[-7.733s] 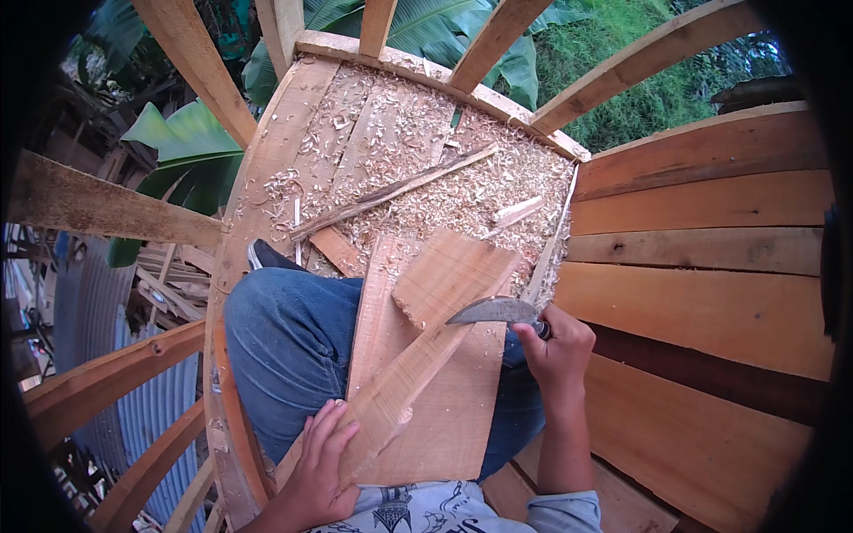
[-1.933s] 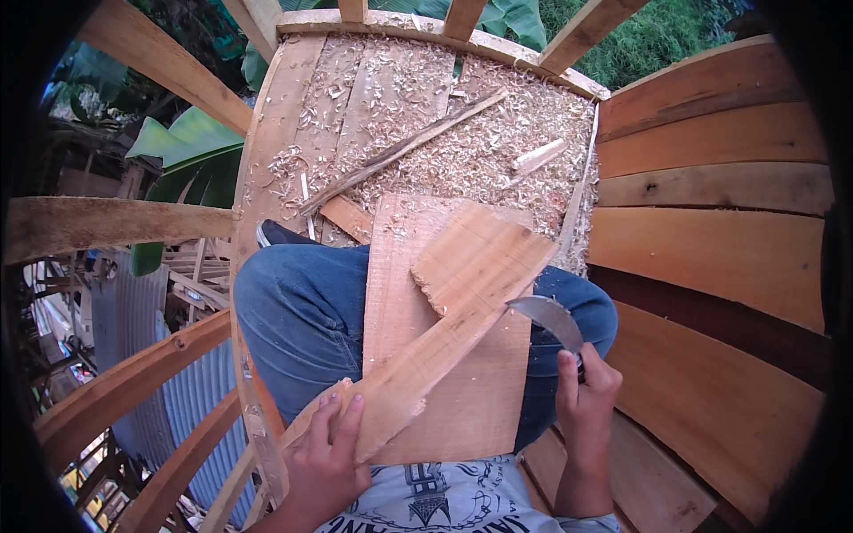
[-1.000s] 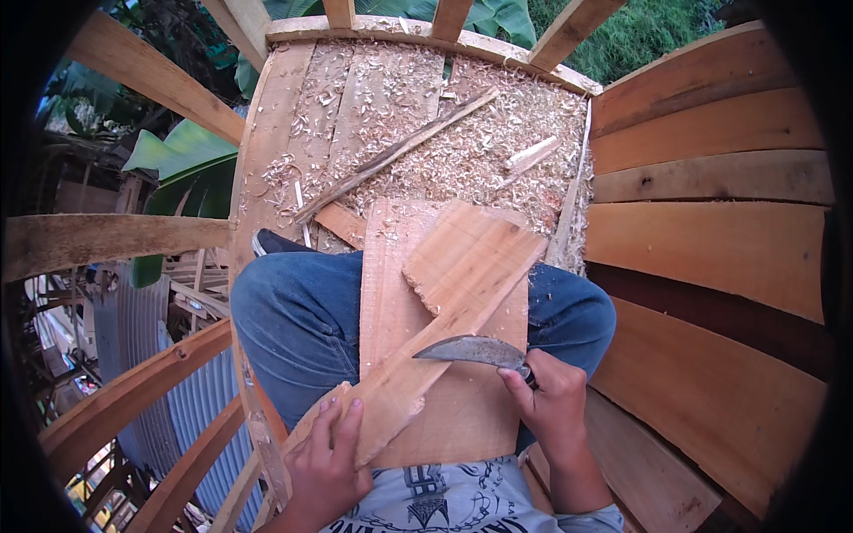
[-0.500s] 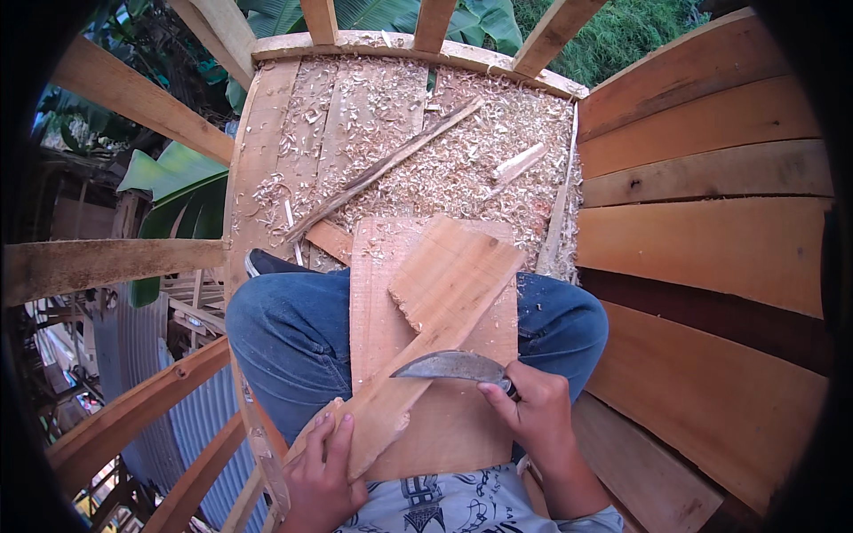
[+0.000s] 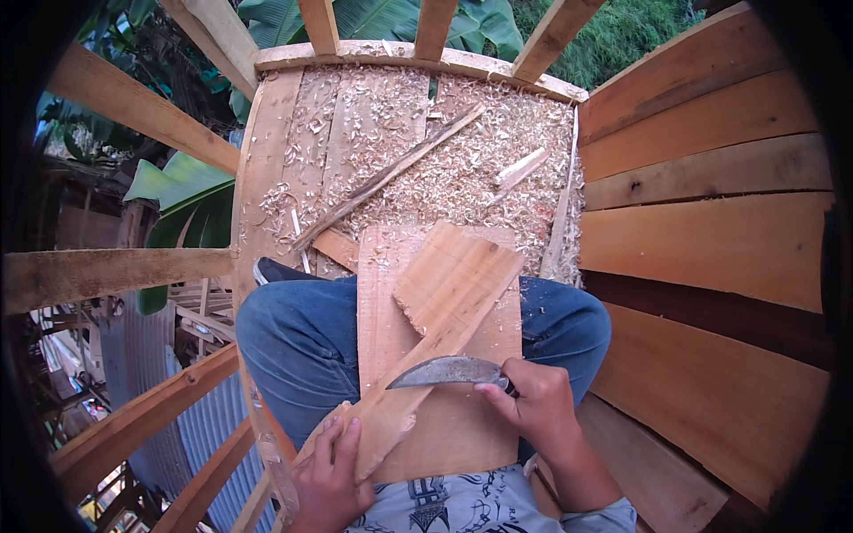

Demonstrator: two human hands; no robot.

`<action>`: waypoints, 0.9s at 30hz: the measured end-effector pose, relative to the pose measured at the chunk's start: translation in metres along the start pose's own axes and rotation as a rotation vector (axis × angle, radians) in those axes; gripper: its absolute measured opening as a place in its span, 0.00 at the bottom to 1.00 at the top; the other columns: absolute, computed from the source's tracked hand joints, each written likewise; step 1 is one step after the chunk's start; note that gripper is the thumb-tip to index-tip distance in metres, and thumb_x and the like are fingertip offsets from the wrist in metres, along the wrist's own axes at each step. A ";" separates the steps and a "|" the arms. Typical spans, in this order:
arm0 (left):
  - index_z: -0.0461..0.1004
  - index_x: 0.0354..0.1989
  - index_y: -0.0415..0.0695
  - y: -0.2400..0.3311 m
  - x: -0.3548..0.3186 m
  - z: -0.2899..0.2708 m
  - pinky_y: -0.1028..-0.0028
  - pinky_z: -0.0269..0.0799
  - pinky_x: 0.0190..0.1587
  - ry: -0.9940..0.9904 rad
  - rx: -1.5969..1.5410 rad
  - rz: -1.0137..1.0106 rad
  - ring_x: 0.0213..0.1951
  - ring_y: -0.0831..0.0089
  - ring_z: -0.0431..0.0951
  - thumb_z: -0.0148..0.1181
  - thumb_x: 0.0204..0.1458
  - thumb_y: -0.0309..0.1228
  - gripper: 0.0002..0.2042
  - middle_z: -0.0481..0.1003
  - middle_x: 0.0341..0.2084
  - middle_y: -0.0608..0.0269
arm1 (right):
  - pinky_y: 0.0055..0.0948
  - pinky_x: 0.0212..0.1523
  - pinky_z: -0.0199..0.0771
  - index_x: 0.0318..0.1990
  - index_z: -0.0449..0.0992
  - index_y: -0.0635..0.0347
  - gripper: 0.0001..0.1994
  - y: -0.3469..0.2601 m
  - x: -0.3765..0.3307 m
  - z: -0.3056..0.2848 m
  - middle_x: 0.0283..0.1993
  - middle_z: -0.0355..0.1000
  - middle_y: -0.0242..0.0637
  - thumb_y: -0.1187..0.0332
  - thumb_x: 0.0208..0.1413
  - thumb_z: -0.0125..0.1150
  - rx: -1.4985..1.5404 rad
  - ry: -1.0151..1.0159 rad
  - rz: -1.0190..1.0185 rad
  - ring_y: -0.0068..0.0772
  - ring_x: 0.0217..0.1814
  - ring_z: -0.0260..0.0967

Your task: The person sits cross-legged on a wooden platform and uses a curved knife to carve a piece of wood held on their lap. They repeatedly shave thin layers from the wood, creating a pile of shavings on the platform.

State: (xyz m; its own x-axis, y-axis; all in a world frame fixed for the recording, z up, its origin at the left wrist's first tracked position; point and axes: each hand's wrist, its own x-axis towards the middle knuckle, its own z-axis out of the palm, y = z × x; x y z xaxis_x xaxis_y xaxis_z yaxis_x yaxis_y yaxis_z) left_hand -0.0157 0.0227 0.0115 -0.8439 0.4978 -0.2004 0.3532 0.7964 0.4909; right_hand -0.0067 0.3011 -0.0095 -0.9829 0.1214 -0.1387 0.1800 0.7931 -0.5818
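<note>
Parts Which Are Covered

The right hand (image 5: 540, 401) covers most of the knife handle (image 5: 508, 385). The left hand (image 5: 330, 480) hides part of the wood piece's (image 5: 458, 282) near end. The shirt (image 5: 462, 505) is cut off at the near edge.

"How's the light?"
"Soft, even daylight; shadows faint, the curved knife blade (image 5: 449, 371) dull grey and reasonably crisp."
"Any dim spots?"
"The dark strip (image 5: 702, 314) between the right-hand wall planks (image 5: 711, 249), and the far-left foliage (image 5: 178, 71)."
"Distortion?"
"Fisheye: the left-hand slats (image 5: 147, 409) bow, and black vignetting swallows the corners."
</note>
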 end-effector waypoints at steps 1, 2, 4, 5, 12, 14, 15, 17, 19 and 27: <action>0.70 0.54 0.36 -0.001 0.000 0.000 0.62 0.79 0.34 0.006 0.006 0.008 0.43 0.50 0.80 0.59 0.31 0.23 0.32 0.73 0.44 0.45 | 0.37 0.19 0.64 0.19 0.67 0.60 0.22 0.005 0.004 0.000 0.16 0.64 0.43 0.54 0.48 0.69 -0.010 0.057 0.048 0.45 0.17 0.66; 0.71 0.54 0.36 0.000 -0.001 0.000 0.63 0.79 0.34 0.003 0.008 0.007 0.43 0.50 0.80 0.59 0.31 0.23 0.31 0.73 0.44 0.45 | 0.37 0.19 0.64 0.19 0.67 0.61 0.22 0.014 0.010 -0.001 0.16 0.64 0.43 0.54 0.49 0.69 -0.020 0.108 0.089 0.46 0.18 0.66; 0.71 0.54 0.36 0.001 0.000 -0.003 0.63 0.79 0.34 -0.001 0.007 0.013 0.42 0.50 0.80 0.59 0.32 0.23 0.31 0.73 0.44 0.45 | 0.37 0.19 0.64 0.20 0.68 0.61 0.21 0.026 0.015 -0.001 0.16 0.65 0.45 0.54 0.49 0.68 -0.028 0.191 0.165 0.47 0.18 0.66; 0.71 0.53 0.36 0.001 0.002 -0.003 0.63 0.79 0.34 0.013 -0.003 0.010 0.42 0.50 0.80 0.59 0.33 0.24 0.30 0.73 0.44 0.45 | 0.37 0.19 0.64 0.20 0.68 0.62 0.21 0.026 0.017 -0.002 0.16 0.65 0.45 0.54 0.49 0.68 0.000 0.186 0.181 0.47 0.18 0.66; 0.71 0.54 0.37 0.001 0.000 -0.004 0.65 0.79 0.32 0.046 -0.018 0.011 0.40 0.52 0.81 0.60 0.34 0.25 0.30 0.74 0.43 0.46 | 0.36 0.18 0.64 0.18 0.67 0.59 0.22 0.012 0.019 0.001 0.14 0.64 0.42 0.53 0.49 0.68 -0.035 0.157 -0.052 0.43 0.16 0.67; 0.71 0.54 0.37 0.001 0.000 -0.005 0.65 0.79 0.32 0.045 -0.025 0.001 0.40 0.53 0.81 0.60 0.34 0.25 0.30 0.74 0.43 0.46 | 0.35 0.18 0.63 0.17 0.66 0.60 0.23 0.030 0.033 -0.019 0.13 0.63 0.42 0.53 0.50 0.67 -0.140 0.205 0.085 0.44 0.16 0.67; 0.71 0.54 0.37 0.001 0.001 -0.005 0.65 0.79 0.32 0.032 -0.031 -0.013 0.40 0.53 0.81 0.59 0.34 0.24 0.30 0.74 0.44 0.47 | 0.35 0.18 0.63 0.18 0.67 0.60 0.22 0.025 0.031 -0.013 0.14 0.63 0.42 0.53 0.50 0.67 -0.039 0.201 0.096 0.43 0.16 0.67; 0.71 0.54 0.38 0.002 0.001 -0.007 0.65 0.79 0.32 0.011 -0.040 -0.037 0.39 0.53 0.81 0.59 0.34 0.24 0.30 0.74 0.44 0.47 | 0.35 0.18 0.65 0.19 0.68 0.58 0.21 0.010 0.020 -0.005 0.15 0.65 0.40 0.51 0.50 0.67 -0.074 0.125 -0.034 0.42 0.17 0.68; 0.72 0.53 0.38 0.002 0.000 -0.008 0.65 0.79 0.31 -0.007 -0.048 -0.052 0.39 0.53 0.81 0.58 0.34 0.24 0.29 0.74 0.43 0.47 | 0.35 0.18 0.66 0.20 0.68 0.56 0.21 0.003 0.017 -0.001 0.16 0.66 0.39 0.50 0.50 0.66 -0.080 0.027 -0.190 0.41 0.17 0.68; 0.73 0.52 0.37 0.000 0.003 -0.001 0.65 0.79 0.31 0.093 -0.038 0.010 0.39 0.53 0.81 0.58 0.35 0.23 0.27 0.75 0.41 0.46 | 0.35 0.18 0.65 0.18 0.68 0.57 0.22 0.005 0.022 0.007 0.16 0.66 0.38 0.50 0.50 0.66 -0.019 0.045 -0.165 0.40 0.18 0.69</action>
State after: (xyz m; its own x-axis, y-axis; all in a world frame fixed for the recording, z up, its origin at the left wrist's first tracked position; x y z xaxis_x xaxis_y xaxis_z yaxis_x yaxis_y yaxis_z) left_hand -0.0186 0.0234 0.0120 -0.8749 0.4700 -0.1169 0.3475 0.7773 0.5244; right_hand -0.0271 0.3037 -0.0206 -0.9999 0.0151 -0.0065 0.0161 0.8156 -0.5784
